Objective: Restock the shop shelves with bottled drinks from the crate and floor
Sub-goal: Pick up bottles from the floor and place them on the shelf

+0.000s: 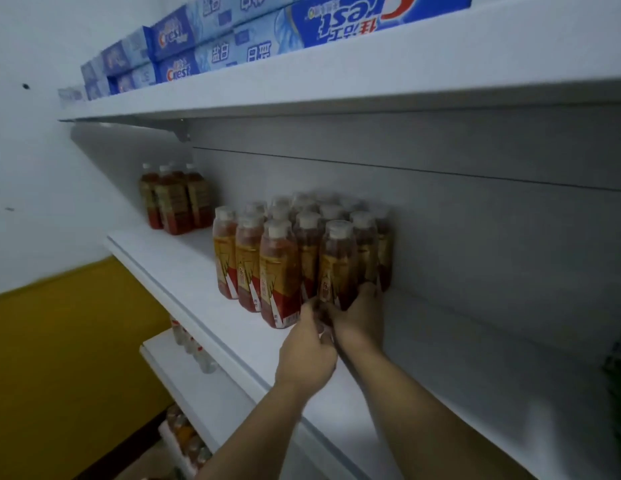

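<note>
Several brown tea bottles with white caps and red-yellow labels (278,271) stand clustered on the white middle shelf (198,289). Both my hands are at the base of the front right bottle (338,265). My right hand (359,315) wraps its fingers round the bottom of that bottle. My left hand (311,355) is beside it, fingers curled against the same bottle's base; the fingertips are blurred. A smaller group of the same tea bottles (175,199) stands further left on the shelf.
Blue toothpaste boxes (233,39) line the top shelf. Clear water bottles (194,344) stand on the lower shelf, and orange-coloured drinks (184,434) sit below near the floor. A yellow wall band (59,358) is at left. Bare shelf lies right of my hands.
</note>
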Tool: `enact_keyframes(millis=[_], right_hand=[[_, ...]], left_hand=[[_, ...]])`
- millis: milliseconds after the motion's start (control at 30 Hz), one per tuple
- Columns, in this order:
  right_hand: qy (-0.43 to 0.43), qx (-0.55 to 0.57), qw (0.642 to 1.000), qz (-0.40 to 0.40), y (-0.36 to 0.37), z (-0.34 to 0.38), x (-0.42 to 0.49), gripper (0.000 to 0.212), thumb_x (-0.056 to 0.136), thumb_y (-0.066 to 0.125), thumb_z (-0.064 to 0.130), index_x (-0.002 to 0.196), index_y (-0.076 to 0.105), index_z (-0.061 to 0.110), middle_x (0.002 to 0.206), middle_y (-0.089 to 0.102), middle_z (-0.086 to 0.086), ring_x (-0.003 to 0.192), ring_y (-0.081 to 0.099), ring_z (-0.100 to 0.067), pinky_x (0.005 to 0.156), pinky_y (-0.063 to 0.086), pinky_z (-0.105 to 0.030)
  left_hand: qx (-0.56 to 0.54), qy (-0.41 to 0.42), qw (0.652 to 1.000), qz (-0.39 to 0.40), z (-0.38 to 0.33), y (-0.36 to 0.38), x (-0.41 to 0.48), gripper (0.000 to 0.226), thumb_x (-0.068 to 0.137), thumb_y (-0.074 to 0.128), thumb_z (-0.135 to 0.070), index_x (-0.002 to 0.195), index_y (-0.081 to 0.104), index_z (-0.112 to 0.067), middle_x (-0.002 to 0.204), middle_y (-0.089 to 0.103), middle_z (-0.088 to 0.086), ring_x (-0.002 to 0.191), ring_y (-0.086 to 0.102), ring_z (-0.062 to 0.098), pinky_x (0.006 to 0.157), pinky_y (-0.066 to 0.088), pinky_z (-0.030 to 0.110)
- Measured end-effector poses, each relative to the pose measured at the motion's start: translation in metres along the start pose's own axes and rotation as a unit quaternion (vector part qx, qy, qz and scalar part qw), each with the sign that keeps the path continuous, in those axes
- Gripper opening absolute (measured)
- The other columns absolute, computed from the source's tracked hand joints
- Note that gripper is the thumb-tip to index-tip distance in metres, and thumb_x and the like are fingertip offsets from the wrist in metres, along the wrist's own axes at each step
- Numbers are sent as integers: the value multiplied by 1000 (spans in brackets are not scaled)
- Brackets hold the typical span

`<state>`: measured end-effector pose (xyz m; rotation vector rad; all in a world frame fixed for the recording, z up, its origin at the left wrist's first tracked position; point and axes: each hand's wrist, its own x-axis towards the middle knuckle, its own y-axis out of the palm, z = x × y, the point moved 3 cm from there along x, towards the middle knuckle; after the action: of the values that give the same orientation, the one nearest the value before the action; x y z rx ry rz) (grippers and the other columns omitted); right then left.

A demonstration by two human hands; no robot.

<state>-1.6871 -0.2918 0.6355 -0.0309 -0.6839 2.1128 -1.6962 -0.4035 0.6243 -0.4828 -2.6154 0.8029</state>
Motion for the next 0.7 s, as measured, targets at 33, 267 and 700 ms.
enact_keyframes(millis=[33,267,700], right_hand=[[1,-8,1000,-1,0,0,0,68,82,72,46,132,42,12,132,48,-9,117,56,-30,92,52,-42],[-4,-60,998,1,-1,4,-8,73,86,69,43,141,31,14,146,36,-9,128,47,-29,91,48,-38],[-19,36,997,68,-51,-5,-81,42,88,68,17,127,54,19,118,54,5,110,53,-13,85,40,-22]], left_hand=[[-1,0,1000,-4,0,0,0,53,96,49,-22,141,24,-37,118,61,-6,96,62,14,82,58,35],[4,-8,1000,-13,-1,-2,-2,57,92,50,-20,139,24,-36,112,62,-7,94,61,17,84,55,37],[-134,3,990,-32,-1,-22,-19,22,92,48,-6,108,57,-19,92,65,0,91,63,16,83,53,31]])
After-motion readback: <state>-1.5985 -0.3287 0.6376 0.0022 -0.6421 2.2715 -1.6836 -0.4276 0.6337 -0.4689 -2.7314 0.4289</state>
